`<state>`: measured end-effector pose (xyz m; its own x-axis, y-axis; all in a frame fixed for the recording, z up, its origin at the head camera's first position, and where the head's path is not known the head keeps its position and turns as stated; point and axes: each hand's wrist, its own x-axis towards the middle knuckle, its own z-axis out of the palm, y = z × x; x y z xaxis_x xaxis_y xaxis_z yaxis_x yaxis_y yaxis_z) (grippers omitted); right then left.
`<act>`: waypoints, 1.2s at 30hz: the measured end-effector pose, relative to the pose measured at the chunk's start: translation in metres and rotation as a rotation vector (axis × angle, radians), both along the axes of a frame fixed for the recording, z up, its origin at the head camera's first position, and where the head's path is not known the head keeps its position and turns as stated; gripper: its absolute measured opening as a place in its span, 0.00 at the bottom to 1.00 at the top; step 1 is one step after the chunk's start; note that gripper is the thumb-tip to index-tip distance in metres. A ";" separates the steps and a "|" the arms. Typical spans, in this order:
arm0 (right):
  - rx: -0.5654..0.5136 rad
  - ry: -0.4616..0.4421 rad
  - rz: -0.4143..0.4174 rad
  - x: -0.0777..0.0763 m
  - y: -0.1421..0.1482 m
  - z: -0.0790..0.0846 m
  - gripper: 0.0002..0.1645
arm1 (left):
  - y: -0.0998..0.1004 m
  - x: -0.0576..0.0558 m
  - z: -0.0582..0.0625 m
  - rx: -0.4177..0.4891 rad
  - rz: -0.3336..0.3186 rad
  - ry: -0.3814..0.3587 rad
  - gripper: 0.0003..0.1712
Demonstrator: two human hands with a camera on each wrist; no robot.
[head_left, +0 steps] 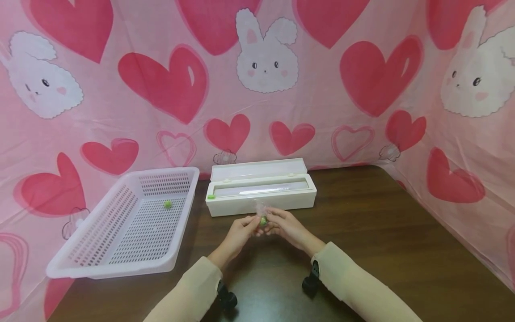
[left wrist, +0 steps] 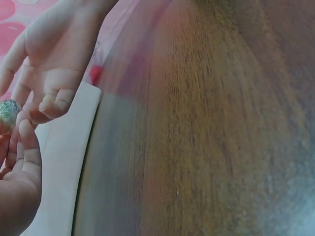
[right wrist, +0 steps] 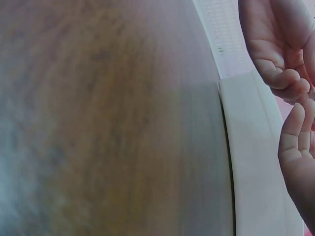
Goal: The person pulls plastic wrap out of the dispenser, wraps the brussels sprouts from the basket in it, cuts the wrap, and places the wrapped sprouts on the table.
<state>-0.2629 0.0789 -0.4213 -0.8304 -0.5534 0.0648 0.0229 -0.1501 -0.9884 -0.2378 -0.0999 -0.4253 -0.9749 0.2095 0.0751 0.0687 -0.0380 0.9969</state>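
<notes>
The left hand (head_left: 243, 229) and right hand (head_left: 286, 223) meet above the table (head_left: 362, 237), fingertips curled in and pinching a green ball (head_left: 263, 221) in clear film (head_left: 260, 208) between them. Some film sticks up on the ball's 12 o'clock side. From the hands, a white box (head_left: 231, 208) sits just beyond at 12 o'clock, lid (head_left: 259, 169) raised, a green tab (head_left: 211, 197) at its 9 o'clock end. At 9 o'clock stands a white basket (head_left: 108, 271); a second ball (head_left: 167, 204) lies toward its 2 o'clock.

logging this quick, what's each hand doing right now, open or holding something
Left hand: closed, holding the small green item.
Right hand: closed, holding the clear film around it.
</notes>
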 end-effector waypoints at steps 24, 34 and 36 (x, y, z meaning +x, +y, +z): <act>0.102 0.183 -0.059 -0.006 -0.001 -0.007 0.22 | 0.006 0.002 0.004 0.061 -0.054 -0.170 0.20; 0.033 0.162 -0.083 -0.007 0.002 -0.007 0.22 | 0.001 0.001 0.004 0.040 -0.179 -0.165 0.26; 0.036 0.159 -0.079 -0.007 0.002 -0.007 0.23 | 0.000 0.001 0.004 0.020 -0.170 -0.166 0.28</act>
